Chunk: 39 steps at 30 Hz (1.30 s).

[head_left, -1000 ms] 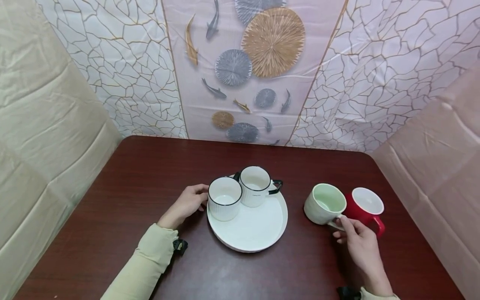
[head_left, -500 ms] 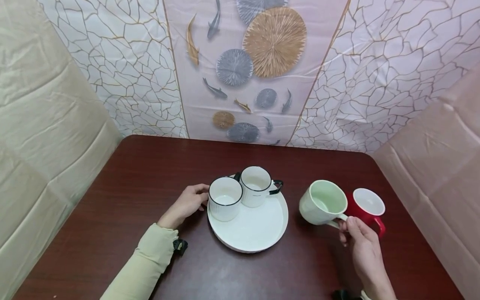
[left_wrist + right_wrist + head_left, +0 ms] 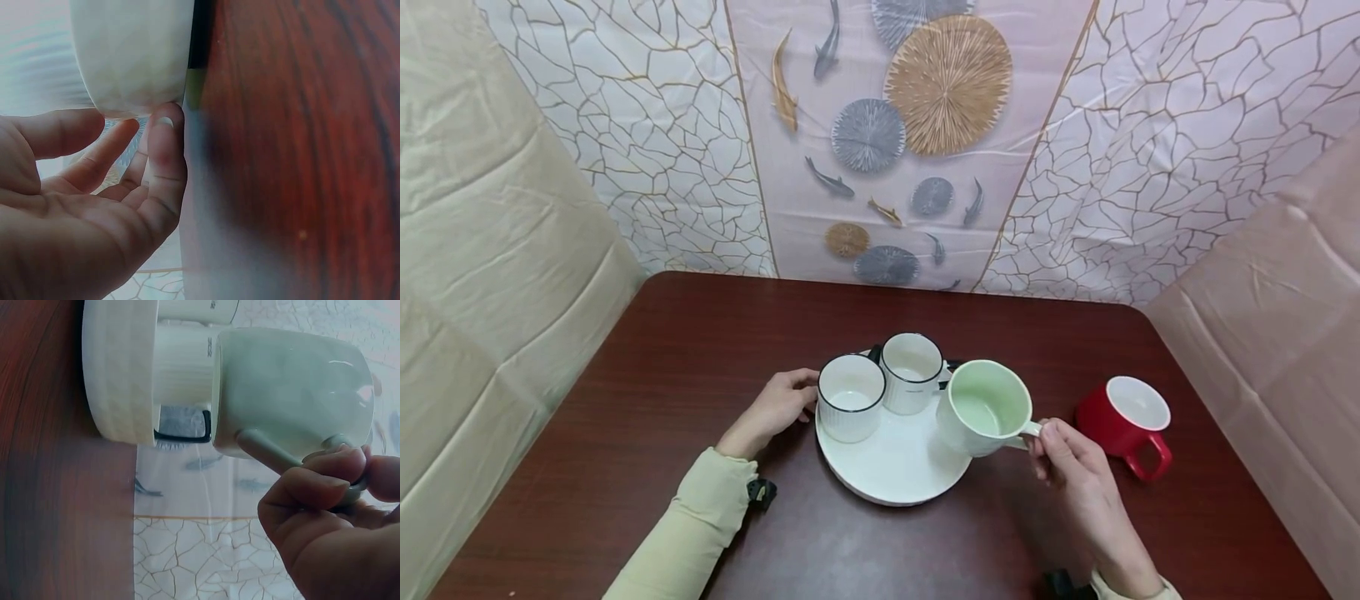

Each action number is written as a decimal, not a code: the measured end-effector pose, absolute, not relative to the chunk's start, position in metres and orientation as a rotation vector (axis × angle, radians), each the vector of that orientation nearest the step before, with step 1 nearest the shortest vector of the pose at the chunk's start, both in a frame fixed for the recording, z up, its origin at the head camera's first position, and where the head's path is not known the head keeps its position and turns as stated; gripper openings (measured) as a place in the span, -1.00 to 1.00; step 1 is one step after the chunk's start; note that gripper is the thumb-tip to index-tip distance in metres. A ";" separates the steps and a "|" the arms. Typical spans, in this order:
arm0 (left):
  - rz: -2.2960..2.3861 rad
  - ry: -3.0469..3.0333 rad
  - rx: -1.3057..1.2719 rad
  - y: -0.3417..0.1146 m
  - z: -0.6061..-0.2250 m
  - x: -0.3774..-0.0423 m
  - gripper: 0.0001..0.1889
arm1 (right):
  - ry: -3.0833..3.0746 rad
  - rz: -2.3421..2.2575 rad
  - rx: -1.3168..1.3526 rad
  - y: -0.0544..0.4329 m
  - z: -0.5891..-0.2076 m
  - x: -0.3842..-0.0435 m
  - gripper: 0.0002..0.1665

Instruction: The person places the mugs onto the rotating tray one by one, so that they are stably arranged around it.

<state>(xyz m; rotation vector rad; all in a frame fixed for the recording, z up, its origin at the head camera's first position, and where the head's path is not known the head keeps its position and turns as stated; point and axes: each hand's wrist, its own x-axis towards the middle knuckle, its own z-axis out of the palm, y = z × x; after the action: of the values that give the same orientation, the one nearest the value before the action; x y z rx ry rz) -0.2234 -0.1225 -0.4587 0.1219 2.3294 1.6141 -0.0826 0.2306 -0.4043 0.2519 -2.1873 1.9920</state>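
My right hand [image 3: 1078, 479] grips the handle of a pale green mug [image 3: 988, 404]. The mug hangs over the right side of a round white tray [image 3: 891, 479]; in the right wrist view a gap shows between its base and the tray's rim. On the tray stand two white mugs with black rims, one at the left [image 3: 848, 423] and one behind it [image 3: 908, 396]; the green mug partly hides the rear one's black handle. With loosely bent fingers, my left hand [image 3: 777, 407] touches the tray's left wall [image 3: 134, 56].
A red mug [image 3: 1101, 421] with a white inside stands on the dark brown table [image 3: 715, 325] to the right of the tray, its handle toward the front right. Patterned cloth [image 3: 865, 208] closes off the back, and padded panels [image 3: 467, 275] flank the sides.
My right hand has lifted the green mug from beside the red mug and carried it left, over the tray. The left hand, tray and white mugs have stayed in place.
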 end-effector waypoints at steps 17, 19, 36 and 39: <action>1.613 2.319 0.127 -0.123 -0.460 -0.222 -0.66 | -2.256 2.057 0.461 0.223 -0.421 -0.099 -0.64; 1.617 2.320 0.134 -0.123 -0.459 -0.222 -0.66 | -2.285 2.055 0.451 0.222 -0.423 -0.101 -0.63; 1.621 2.306 0.123 -0.123 -0.457 -0.223 -0.65 | -2.513 1.964 0.402 0.224 -0.438 -0.122 -0.60; 1.616 2.305 0.124 -0.123 -0.458 -0.224 -0.65 | -2.523 1.968 0.428 0.225 -0.441 -0.124 -0.61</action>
<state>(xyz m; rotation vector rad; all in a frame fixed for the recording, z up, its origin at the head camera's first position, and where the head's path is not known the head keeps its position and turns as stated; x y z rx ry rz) -0.2235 -0.1233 -0.4581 0.1237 2.3052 1.6159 -0.1237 0.2250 -0.4407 0.4279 -2.5232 1.9679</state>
